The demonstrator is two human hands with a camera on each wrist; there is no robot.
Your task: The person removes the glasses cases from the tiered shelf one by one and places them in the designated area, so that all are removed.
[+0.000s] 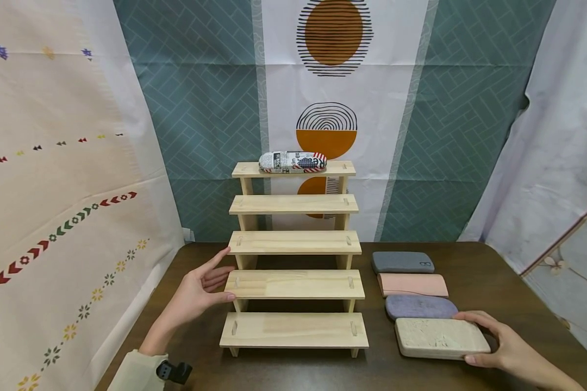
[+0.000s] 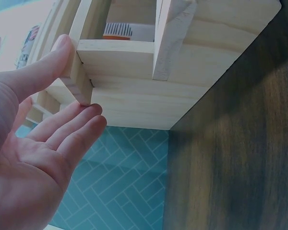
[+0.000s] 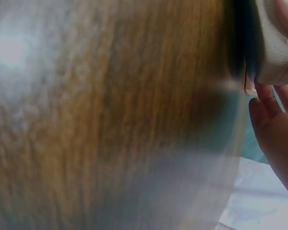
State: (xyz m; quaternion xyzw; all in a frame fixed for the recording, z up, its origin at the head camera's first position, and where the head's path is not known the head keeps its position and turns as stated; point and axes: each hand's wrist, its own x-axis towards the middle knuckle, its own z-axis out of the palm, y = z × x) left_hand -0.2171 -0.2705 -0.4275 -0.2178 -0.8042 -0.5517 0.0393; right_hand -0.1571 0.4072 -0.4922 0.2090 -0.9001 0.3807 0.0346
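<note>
A stepped wooden display shelf (image 1: pixel 293 285) stands on the table. My left hand (image 1: pixel 198 290) holds its left side, with the thumb at the end of the second-lowest board and the index fingertip at the board above. In the left wrist view, thumb and fingers (image 2: pixel 79 129) lie on opposite edges of a board end. My right hand (image 1: pixel 501 345) grips the right end of a cream glasses case (image 1: pixel 440 338), thumb in front and fingers behind. The right wrist view shows only a corner of this case (image 3: pixel 276 52). A newsprint-and-flag patterned glasses case (image 1: pixel 292 162) lies on the top board.
Behind the cream case lie a purple case (image 1: pixel 420 307), a pink case (image 1: pixel 413 284) and a grey-blue case (image 1: pixel 403 262), lined up right of the shelf. Patterned cloths hang behind and at both sides of the dark wooden table (image 1: pixel 283 374).
</note>
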